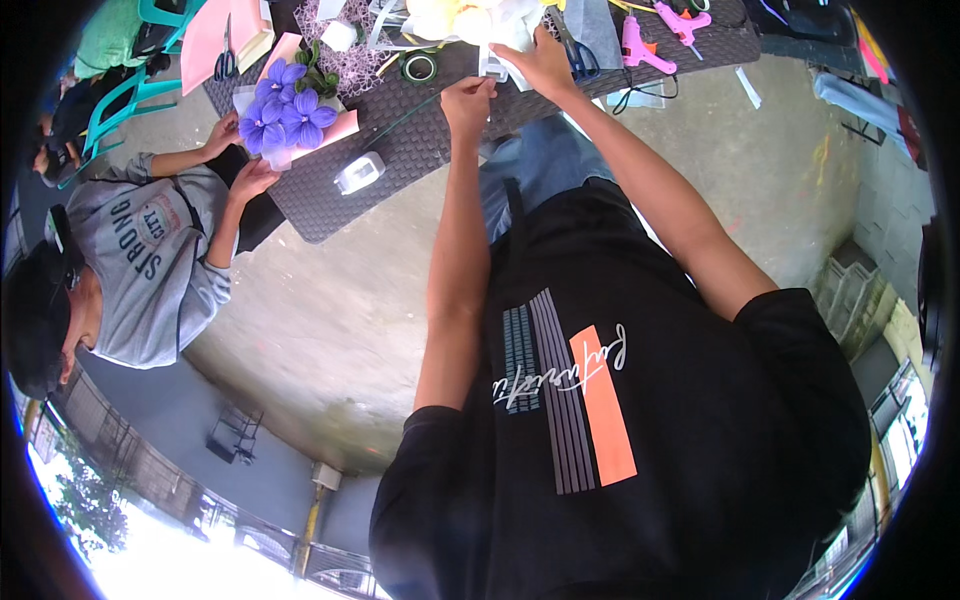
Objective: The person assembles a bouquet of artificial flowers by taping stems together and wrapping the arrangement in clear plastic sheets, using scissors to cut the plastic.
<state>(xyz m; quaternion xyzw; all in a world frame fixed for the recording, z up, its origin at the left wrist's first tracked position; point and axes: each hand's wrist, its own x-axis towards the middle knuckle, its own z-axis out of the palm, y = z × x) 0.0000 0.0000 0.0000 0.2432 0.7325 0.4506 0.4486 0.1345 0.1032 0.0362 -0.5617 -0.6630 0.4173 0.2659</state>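
My left hand (468, 100) is closed at the table's near edge, pinching what appears to be a thin green wire (408, 118) that stretches left over the table. My right hand (540, 65) is just beyond it, fingers bent on a small pale item (494, 62) that I cannot make out clearly. Above them lie white and pale yellow wrappings or flowers (465, 20). Dark-handled scissors (585, 62) are beside my right hand. A roll of green tape (420, 67) is left of my hands, and a white case-like object (360, 173) sits lower on the table.
The dark woven table (315, 210) also bears pink glue guns (648, 58), more scissors (226, 50) and pink paper. A co-worker in a grey shirt (150, 250) at left holds a purple flower bouquet (285, 115). Teal chairs (120, 120) stand behind them.
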